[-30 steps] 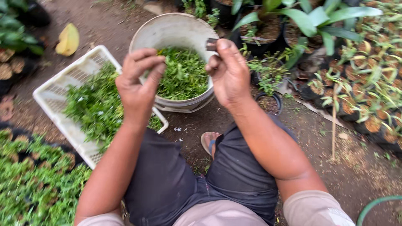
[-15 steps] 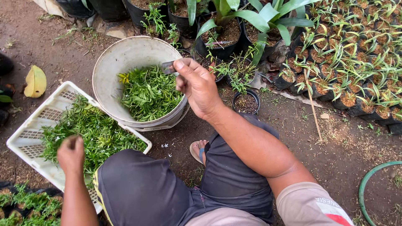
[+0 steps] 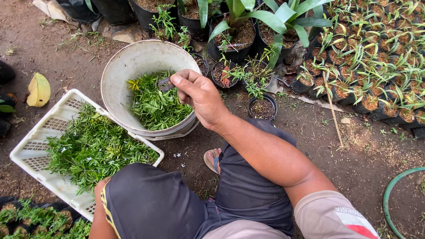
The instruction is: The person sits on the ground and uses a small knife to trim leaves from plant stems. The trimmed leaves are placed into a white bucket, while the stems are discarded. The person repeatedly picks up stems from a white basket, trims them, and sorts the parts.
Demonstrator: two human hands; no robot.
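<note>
While the right hand [image 3: 200, 95] hovers over the white bucket [image 3: 116, 71], fingers curled shut w/ a small grey blade [image 3: 165, 84] pinched at thumb and forefinger — green cuttings [image 3: 157, 106] lie just below it. Left hand [image 3: 100, 188] mostly hidden behind the knee, by the white basket [image 3: 33, 152] of sprigs — grip can't be told.

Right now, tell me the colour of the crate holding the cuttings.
White, a slotted plastic crate filled with green cuttings; the head view shows it.

Bucket [image 3: 133, 66]: matt, scuffed white plastic. Crate [image 3: 33, 148]: white plastic lattice, smooth. Blade [image 3: 164, 84] at the bucket's 3 o'clock: dull grey metal; ground [image 3: 363, 155]: rough soil.
</note>
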